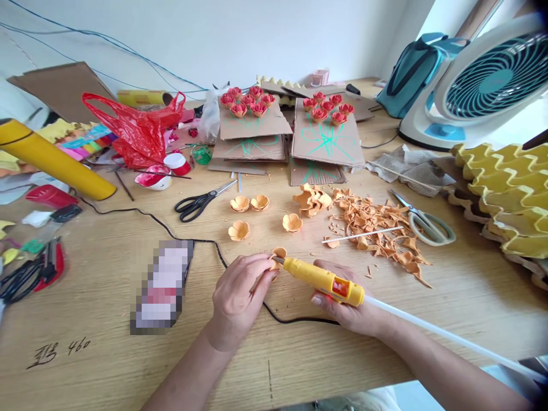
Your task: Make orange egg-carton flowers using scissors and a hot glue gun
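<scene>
Handwriting well left of the glue gun includes "460".

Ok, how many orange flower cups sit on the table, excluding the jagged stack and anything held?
4: one cup right of the black scissors, a second cup beside it, a third cup nearer the left hand, a fourth cup by the stack. That hand may hide more.

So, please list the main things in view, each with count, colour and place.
glue gun: one, yellow, front centre
petal cups: four, orange, centre
scraps: many, orange, right of cups
scissors: at least two, black and pale, middle
flowers: fourteen, red, on cardboard
fan: one, white, back right
bag: one, teal, beside fan
egg trays: stacked, yellow, right
plastic bag: one, red, back left
left hand: one, holding orange piece
right hand: one, holding glue gun
</scene>
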Available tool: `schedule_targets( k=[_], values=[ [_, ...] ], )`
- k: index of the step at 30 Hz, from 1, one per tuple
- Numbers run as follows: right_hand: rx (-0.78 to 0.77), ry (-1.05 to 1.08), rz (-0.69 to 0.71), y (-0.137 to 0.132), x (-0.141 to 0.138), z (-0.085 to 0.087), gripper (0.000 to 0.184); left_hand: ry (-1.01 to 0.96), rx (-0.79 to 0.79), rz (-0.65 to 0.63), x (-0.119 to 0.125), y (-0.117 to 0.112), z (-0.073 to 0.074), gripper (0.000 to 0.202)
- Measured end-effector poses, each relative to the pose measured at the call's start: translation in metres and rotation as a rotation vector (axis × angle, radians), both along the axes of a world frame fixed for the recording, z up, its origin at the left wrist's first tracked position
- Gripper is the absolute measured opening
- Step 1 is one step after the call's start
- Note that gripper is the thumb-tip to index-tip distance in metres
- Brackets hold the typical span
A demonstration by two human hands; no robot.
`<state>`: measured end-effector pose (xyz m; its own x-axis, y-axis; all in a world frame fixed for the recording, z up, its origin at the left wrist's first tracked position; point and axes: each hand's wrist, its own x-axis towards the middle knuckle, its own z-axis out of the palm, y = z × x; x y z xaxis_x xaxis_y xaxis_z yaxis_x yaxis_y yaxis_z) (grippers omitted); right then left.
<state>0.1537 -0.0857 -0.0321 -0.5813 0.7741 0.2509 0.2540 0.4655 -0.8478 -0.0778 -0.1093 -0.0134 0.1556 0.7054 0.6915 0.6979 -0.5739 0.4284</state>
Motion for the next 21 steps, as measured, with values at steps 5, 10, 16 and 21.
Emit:
schedule_targets(
  k=[5,10,16,21],
  values=[
    [0.025,-0.017,0.006,0.0010,-0.0002,0.0006,0.032,-0.005,-0.012,0.003,0.0001,-0.0001,-0.0019,0.031],
    [0.023,-0.021,0.016,0.0016,0.0007,-0.0024,0.029,-0.001,-0.014,0.021,0.0003,0.0002,-0.0022,0.030],
    [0.018,0.002,0.025,0.0015,0.0006,-0.0027,0.029,-0.002,-0.020,0.011,-0.0003,-0.0001,-0.0036,0.030],
    [0.027,-0.001,0.005,0.0011,-0.0003,-0.0038,0.031,0.005,0.010,0.004,-0.0006,0.0010,-0.0048,0.030]
  ],
)
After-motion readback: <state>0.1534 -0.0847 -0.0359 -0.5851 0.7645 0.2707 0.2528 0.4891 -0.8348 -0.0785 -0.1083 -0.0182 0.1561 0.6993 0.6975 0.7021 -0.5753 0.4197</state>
